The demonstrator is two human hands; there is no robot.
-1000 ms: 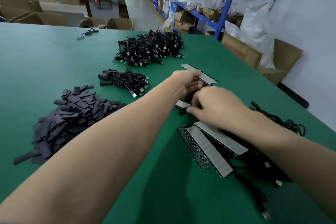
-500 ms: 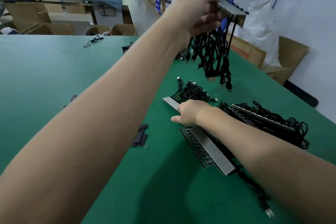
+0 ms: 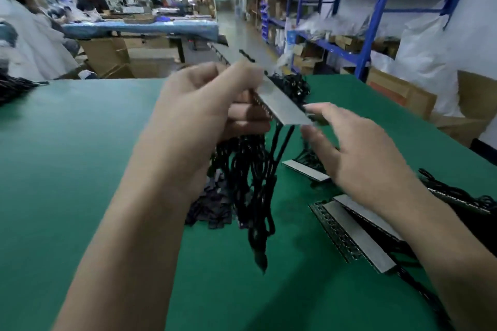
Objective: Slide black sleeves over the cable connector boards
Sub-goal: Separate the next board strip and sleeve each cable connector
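My left hand (image 3: 204, 105) grips a long grey strip of connector boards (image 3: 279, 105) above the green table (image 3: 80, 156). Black cables (image 3: 255, 183) hang from the strip in a bunch down to the table. My right hand (image 3: 357, 150) hovers beside the strip's near end with straight fingers, its fingertips close to the strip; whether they touch it is lost in the blur. A few black sleeves (image 3: 212, 209) lie on the table behind the hanging cables, partly hidden by my left forearm.
More board strips with cables (image 3: 357, 239) lie at the right, another strip (image 3: 306, 170) beyond them. A cable pile (image 3: 291, 86) sits at the far edge. Blue shelving (image 3: 371, 21) and cardboard boxes (image 3: 403, 91) stand right; people sit at a far bench.
My left hand has brought the strip with its hanging cables down from high up toward me. My right hand has left the strips on the table and risen to the held strip's near end.
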